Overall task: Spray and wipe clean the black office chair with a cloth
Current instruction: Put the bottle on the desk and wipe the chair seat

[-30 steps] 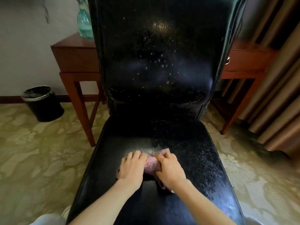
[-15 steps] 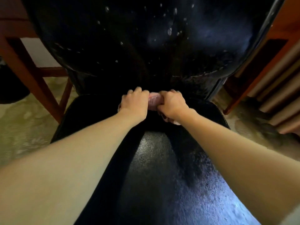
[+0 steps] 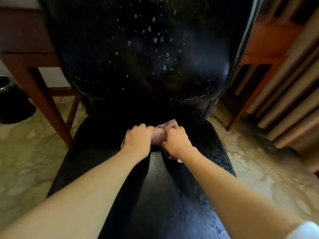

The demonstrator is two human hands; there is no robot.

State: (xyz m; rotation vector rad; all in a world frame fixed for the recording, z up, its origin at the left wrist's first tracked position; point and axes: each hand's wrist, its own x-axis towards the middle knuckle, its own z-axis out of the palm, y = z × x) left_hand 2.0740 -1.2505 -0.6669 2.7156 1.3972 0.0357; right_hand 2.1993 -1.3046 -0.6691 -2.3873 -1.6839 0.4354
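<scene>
The black office chair [image 3: 155, 195] fills the middle of the view, its backrest dotted with spray droplets. A pink cloth [image 3: 159, 136] lies bunched on the rear part of the seat, a little in front of the backrest. My left hand [image 3: 138, 140] grips the cloth's left side with curled fingers. My right hand [image 3: 177, 141] grips its right side, and a bit of cloth sticks out under the wrist. Most of the cloth is hidden beneath both hands.
A wooden desk [image 3: 29, 54] stands behind the chair on the left, with another part of it [image 3: 264, 42] on the right. A black waste bin [image 3: 12, 102] sits at the far left. Beige curtains [image 3: 293, 83] hang at the right. Patterned carpet [image 3: 34, 152] surrounds the chair.
Both hands pushed the cloth from mid-seat back to the backrest, then pulled it slightly forward. The camera leaned in closer to the chair.
</scene>
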